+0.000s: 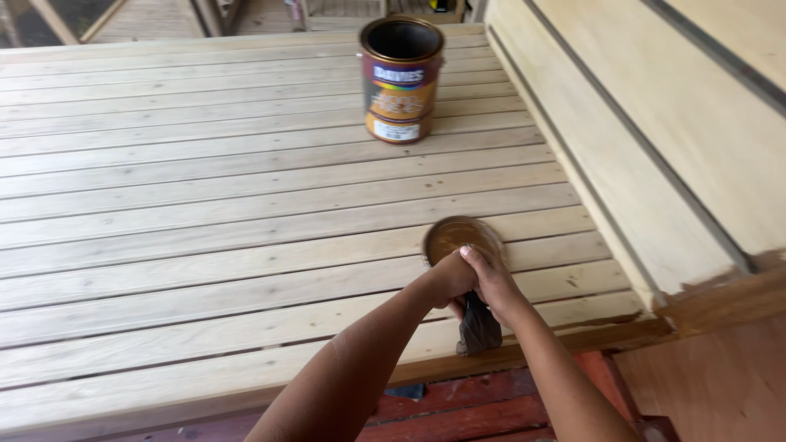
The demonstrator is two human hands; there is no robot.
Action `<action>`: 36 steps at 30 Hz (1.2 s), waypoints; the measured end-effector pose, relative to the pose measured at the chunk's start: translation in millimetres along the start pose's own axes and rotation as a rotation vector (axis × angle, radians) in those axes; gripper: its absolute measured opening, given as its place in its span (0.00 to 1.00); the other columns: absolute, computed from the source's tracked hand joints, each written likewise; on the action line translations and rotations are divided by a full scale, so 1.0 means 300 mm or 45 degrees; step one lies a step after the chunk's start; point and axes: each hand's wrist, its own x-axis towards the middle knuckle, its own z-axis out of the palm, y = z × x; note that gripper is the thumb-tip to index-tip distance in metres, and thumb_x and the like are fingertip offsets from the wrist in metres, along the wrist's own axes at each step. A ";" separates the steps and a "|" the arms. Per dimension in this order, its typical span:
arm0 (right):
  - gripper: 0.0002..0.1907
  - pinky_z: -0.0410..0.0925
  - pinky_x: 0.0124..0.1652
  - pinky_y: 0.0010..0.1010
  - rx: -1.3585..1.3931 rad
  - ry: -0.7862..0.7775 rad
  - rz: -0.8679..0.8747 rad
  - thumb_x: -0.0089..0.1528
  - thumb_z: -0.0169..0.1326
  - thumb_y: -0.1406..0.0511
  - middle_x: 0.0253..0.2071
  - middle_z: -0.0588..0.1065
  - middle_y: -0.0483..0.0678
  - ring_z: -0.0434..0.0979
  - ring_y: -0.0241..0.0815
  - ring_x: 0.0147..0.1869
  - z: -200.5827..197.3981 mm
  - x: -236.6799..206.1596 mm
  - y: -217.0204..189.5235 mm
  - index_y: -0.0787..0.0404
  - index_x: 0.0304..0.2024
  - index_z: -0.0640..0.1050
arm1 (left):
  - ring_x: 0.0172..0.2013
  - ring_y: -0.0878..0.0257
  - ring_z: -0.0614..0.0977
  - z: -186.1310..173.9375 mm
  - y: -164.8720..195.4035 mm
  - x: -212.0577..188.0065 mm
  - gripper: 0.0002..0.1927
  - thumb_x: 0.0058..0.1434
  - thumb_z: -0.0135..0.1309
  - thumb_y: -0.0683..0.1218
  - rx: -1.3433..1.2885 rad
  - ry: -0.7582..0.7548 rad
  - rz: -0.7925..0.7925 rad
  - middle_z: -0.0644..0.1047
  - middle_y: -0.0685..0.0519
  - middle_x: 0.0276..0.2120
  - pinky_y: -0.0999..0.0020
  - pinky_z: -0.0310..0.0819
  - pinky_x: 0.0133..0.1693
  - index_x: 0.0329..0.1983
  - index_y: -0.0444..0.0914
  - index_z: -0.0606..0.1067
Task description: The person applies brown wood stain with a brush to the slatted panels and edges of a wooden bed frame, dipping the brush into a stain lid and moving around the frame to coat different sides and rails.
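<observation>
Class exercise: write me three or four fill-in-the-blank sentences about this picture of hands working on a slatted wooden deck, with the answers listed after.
1. Both hands, the left hand and the right hand, grip a dark, stained ____.
2. The paint can stands with its top ____.
3. Just beyond the hands lies a round ____, coated brown.
4. The deck boards are made of ____.

Answers: cloth; open; lid; wood

A woodwork finishing site at a house porch: a bare slatted timber deck (pixel 205 188), pale wall boards (pixel 655 139) part-coated brown at the lower edge, an open can of wood stain (pixel 400 78), red-painted boards (pixel 491 409) below
</observation>
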 end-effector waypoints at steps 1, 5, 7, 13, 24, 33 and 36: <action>0.24 0.69 0.53 0.31 0.016 -0.017 -0.009 0.66 0.47 0.49 0.47 0.77 0.47 0.76 0.37 0.51 0.051 0.007 0.005 0.59 0.53 0.75 | 0.37 0.36 0.84 -0.038 -0.016 -0.030 0.18 0.66 0.47 0.48 0.006 0.013 -0.010 0.80 0.35 0.42 0.42 0.84 0.30 0.53 0.32 0.73; 0.24 0.69 0.49 0.30 0.026 -0.050 -0.024 0.66 0.48 0.49 0.45 0.76 0.47 0.75 0.36 0.48 0.229 0.022 0.034 0.60 0.52 0.76 | 0.36 0.41 0.84 -0.176 -0.092 -0.132 0.18 0.67 0.45 0.50 0.033 0.000 -0.024 0.80 0.37 0.41 0.44 0.84 0.30 0.53 0.34 0.74; 0.23 0.69 0.44 0.28 0.009 -0.059 -0.027 0.66 0.48 0.49 0.42 0.75 0.45 0.73 0.33 0.44 0.320 0.028 0.053 0.59 0.51 0.76 | 0.36 0.41 0.84 -0.242 -0.135 -0.180 0.17 0.66 0.47 0.48 0.020 -0.017 -0.032 0.81 0.38 0.40 0.43 0.84 0.31 0.53 0.34 0.74; 0.21 0.54 0.23 0.24 -0.048 -0.118 -0.003 0.68 0.46 0.48 0.27 0.68 0.40 0.59 0.29 0.25 0.622 0.047 0.085 0.57 0.45 0.76 | 0.36 0.41 0.85 -0.468 -0.260 -0.353 0.16 0.63 0.49 0.41 -0.031 0.013 -0.111 0.81 0.37 0.39 0.41 0.84 0.31 0.53 0.34 0.73; 0.24 0.62 0.27 0.24 -0.104 -0.327 -0.016 0.69 0.43 0.47 0.28 0.69 0.41 0.63 0.31 0.27 1.054 0.058 0.102 0.60 0.44 0.74 | 0.39 0.40 0.86 -0.775 -0.414 -0.637 0.16 0.57 0.54 0.34 -0.096 0.143 -0.241 0.81 0.36 0.40 0.43 0.87 0.35 0.50 0.28 0.75; 0.24 0.69 0.41 0.28 0.047 -0.164 0.044 0.69 0.39 0.51 0.39 0.77 0.44 0.74 0.34 0.41 0.857 0.067 0.122 0.59 0.52 0.78 | 0.38 0.34 0.85 -0.636 -0.308 -0.500 0.20 0.52 0.60 0.30 0.235 0.181 -0.276 0.79 0.32 0.41 0.42 0.84 0.30 0.49 0.29 0.74; 0.25 0.61 0.36 0.37 -0.027 -0.133 -0.012 0.72 0.40 0.50 0.37 0.74 0.50 0.66 0.43 0.37 0.741 0.073 0.126 0.60 0.54 0.78 | 0.36 0.38 0.84 -0.557 -0.280 -0.415 0.20 0.53 0.58 0.31 0.072 0.141 -0.223 0.79 0.34 0.41 0.40 0.81 0.28 0.51 0.30 0.74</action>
